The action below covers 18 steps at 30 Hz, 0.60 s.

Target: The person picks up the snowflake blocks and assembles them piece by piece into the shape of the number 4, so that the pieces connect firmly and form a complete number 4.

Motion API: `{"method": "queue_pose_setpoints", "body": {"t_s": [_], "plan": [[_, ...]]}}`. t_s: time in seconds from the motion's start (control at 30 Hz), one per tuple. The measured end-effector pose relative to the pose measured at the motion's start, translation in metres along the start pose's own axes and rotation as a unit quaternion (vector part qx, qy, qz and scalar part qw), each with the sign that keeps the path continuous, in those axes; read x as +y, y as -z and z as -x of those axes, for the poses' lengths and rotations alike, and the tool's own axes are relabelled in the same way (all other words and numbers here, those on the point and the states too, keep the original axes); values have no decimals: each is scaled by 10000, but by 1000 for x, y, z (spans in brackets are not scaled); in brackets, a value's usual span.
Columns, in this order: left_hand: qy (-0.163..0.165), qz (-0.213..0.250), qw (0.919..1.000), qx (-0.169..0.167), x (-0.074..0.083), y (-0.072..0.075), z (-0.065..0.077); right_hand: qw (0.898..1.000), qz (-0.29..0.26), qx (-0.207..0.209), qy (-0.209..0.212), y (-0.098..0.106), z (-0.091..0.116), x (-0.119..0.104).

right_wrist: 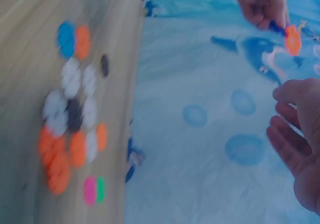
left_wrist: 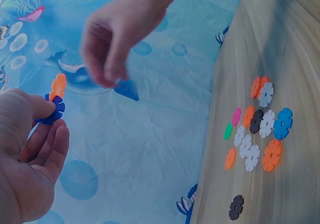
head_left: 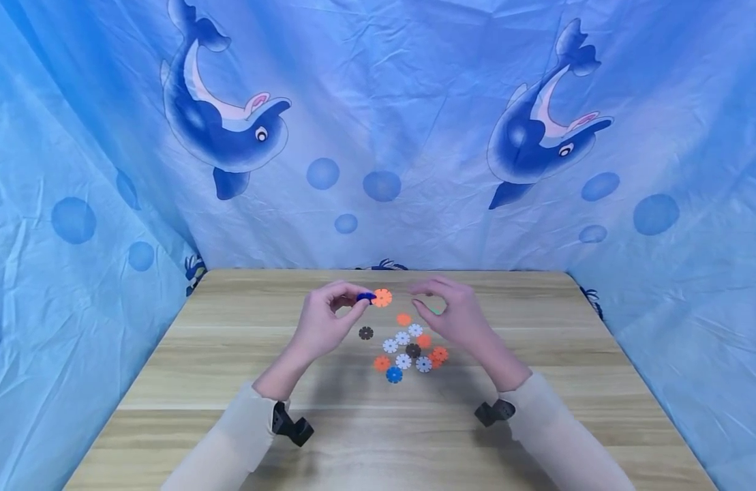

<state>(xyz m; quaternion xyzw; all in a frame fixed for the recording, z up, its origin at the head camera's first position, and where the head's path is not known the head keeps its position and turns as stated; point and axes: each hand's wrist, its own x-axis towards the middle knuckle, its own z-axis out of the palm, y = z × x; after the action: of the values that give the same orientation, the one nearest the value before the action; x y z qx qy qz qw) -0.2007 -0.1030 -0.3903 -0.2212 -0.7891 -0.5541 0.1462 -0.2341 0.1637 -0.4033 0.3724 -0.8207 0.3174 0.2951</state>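
Note:
Above the table my left hand (head_left: 324, 322) pinches a dark blue snowflake disc (left_wrist: 58, 107) between thumb and fingers. An orange snowflake disc (head_left: 382, 298) is joined to its edge and sticks out toward the right. My right hand (head_left: 456, 315) hovers a short way to the right of that pair, its fingers loosely bent and nothing visible between them. In the right wrist view, a gap shows between the right hand's fingers and the orange disc. Part of the blue disc is hidden by the left thumb and fingers.
On the wooden table (head_left: 378, 443) lie several loose discs: white (head_left: 403, 361), orange (head_left: 382, 363), a blue one (head_left: 394, 374), black (head_left: 366, 333), plus a pink (left_wrist: 236, 116) and a green one (left_wrist: 228, 131). A blue dolphin-print curtain (head_left: 414, 225) surrounds the table's back and sides.

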Motion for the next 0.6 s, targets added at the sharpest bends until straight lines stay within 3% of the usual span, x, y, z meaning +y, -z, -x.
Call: {"method": "queue_pose_setpoints", "body": {"t_s": [0.2, 0.37, 0.6], "plan": [[-14, 74, 9999, -95, 2, 5, 3, 9922, 215, -912, -818, 8, 24, 19], [-57, 66, 9999, -122, 3, 6, 4, 9813, 252, -1511, -1163, 9, 48, 33], [-61, 69, 9998, -200, 3, 4, 4, 9722, 304, -1750, -1527, 12, 67, 43]]}}
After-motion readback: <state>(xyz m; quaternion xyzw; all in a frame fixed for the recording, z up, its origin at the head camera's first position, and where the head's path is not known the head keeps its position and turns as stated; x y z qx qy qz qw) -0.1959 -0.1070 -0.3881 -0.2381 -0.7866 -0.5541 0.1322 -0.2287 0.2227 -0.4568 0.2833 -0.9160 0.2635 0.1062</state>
